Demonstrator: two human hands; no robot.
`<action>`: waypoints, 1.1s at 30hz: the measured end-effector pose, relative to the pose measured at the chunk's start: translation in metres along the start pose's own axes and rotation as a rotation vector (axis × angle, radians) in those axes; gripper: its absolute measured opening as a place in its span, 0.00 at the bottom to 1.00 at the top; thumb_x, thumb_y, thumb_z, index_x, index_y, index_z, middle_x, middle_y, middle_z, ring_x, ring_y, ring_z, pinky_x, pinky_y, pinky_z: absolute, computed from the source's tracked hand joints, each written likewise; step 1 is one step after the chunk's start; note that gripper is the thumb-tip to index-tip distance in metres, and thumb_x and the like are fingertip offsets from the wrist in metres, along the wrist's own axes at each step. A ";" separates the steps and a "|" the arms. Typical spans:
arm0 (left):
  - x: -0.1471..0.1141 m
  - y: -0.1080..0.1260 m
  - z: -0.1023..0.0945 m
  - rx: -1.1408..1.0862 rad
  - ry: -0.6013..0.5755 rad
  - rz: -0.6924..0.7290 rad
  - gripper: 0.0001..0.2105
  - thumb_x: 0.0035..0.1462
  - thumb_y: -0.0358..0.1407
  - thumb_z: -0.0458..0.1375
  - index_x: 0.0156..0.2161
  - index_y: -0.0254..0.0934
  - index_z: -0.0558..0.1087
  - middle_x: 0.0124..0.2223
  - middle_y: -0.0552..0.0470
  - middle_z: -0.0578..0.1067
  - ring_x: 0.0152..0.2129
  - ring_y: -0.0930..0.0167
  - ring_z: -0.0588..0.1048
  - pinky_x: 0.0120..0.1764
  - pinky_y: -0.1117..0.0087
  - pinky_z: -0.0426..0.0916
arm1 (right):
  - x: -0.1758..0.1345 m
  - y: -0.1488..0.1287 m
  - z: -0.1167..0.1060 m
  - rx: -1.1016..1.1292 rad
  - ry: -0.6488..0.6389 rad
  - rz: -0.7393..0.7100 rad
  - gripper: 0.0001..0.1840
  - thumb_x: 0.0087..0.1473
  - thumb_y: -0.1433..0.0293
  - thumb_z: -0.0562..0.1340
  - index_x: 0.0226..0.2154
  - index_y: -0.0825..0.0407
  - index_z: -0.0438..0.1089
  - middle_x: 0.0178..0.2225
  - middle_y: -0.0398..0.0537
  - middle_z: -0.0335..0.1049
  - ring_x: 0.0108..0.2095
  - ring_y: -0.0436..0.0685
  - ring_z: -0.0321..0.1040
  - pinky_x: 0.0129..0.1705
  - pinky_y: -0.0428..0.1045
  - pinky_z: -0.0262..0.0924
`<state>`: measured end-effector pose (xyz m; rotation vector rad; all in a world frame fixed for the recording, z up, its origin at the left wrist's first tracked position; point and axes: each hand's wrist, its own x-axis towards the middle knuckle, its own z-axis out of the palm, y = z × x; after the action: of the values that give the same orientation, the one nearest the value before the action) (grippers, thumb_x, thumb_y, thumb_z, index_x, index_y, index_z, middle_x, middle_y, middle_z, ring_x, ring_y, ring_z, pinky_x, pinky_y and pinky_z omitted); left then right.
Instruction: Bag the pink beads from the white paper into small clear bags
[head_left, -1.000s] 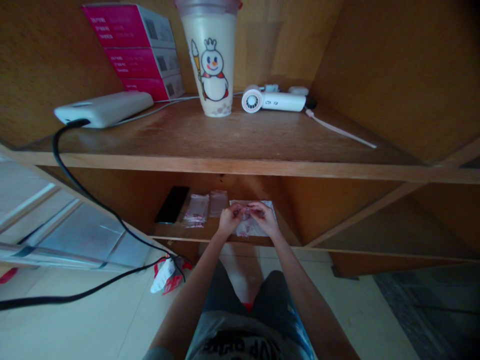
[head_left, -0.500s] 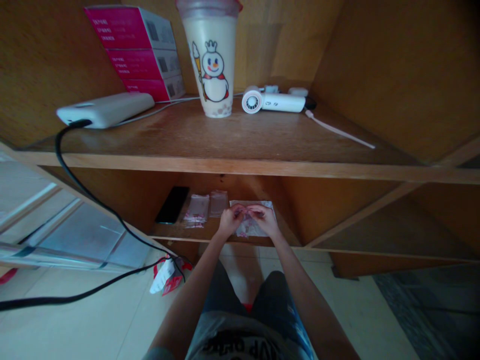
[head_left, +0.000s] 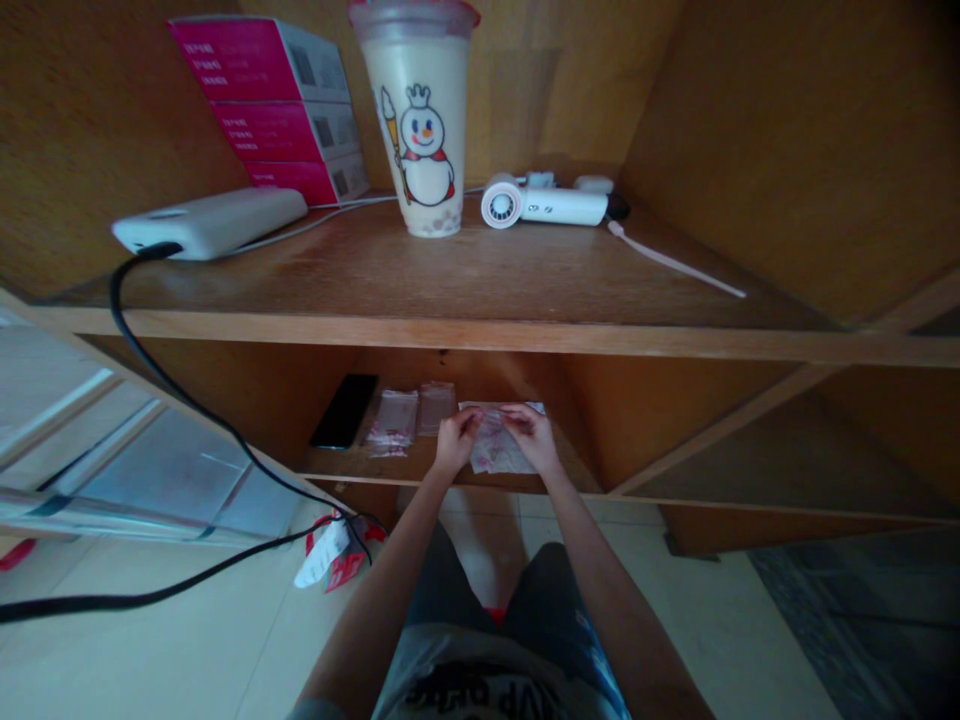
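On the lower shelf, my left hand (head_left: 457, 441) and my right hand (head_left: 531, 434) face each other, fingers pinched. Between them is a thin, clear plastic bag (head_left: 491, 424) with pink marks; its exact outline is hard to make out. Beneath the hands lies a whitish, see-through packet (head_left: 504, 460) with pink print. Left of my left hand are a clear plastic sleeve (head_left: 436, 408) and a small pile of clear bags with pink-printed ends (head_left: 393, 420). A black phone (head_left: 345, 411) lies farther left.
Above, the upper shelf (head_left: 525, 280) holds a snowman-printed drink cup (head_left: 426, 150), pink boxes (head_left: 262, 130), a white power bank (head_left: 214, 220) and a white handheld fan (head_left: 559, 204). A black cable (head_left: 180, 385) hangs down the left side. Red-and-white wrapping (head_left: 334, 555) lies on the floor.
My hands have moved slightly apart, with the left shifting a little left and the right a little right. More of the clear plastic shows between them.
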<state>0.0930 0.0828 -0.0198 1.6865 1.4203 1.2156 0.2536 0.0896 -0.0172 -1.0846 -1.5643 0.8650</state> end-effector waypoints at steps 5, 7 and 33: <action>0.000 -0.003 0.001 0.021 0.027 -0.001 0.12 0.56 0.38 0.49 0.33 0.33 0.73 0.29 0.50 0.75 0.25 0.73 0.71 0.30 0.75 0.64 | 0.000 0.000 0.000 -0.001 0.008 0.012 0.08 0.49 0.67 0.59 0.33 0.51 0.70 0.34 0.48 0.72 0.34 0.54 0.69 0.37 0.50 0.63; 0.000 -0.002 0.000 0.036 0.024 -0.006 0.15 0.57 0.39 0.47 0.31 0.33 0.72 0.27 0.50 0.74 0.23 0.73 0.70 0.28 0.75 0.63 | 0.000 0.000 0.000 -0.009 0.012 0.022 0.09 0.49 0.65 0.59 0.33 0.51 0.69 0.33 0.48 0.72 0.33 0.54 0.69 0.35 0.49 0.63; 0.002 -0.004 -0.129 -0.199 0.377 -0.241 0.14 0.44 0.44 0.58 0.30 0.32 0.69 0.20 0.57 0.67 0.14 0.79 0.63 0.17 0.80 0.56 | 0.002 -0.004 -0.001 0.004 0.057 0.046 0.10 0.47 0.65 0.60 0.35 0.49 0.68 0.25 0.43 0.68 0.28 0.53 0.66 0.33 0.49 0.61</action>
<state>-0.0270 0.0729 0.0274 1.1553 1.6042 1.5311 0.2539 0.0902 -0.0127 -1.1363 -1.4947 0.8602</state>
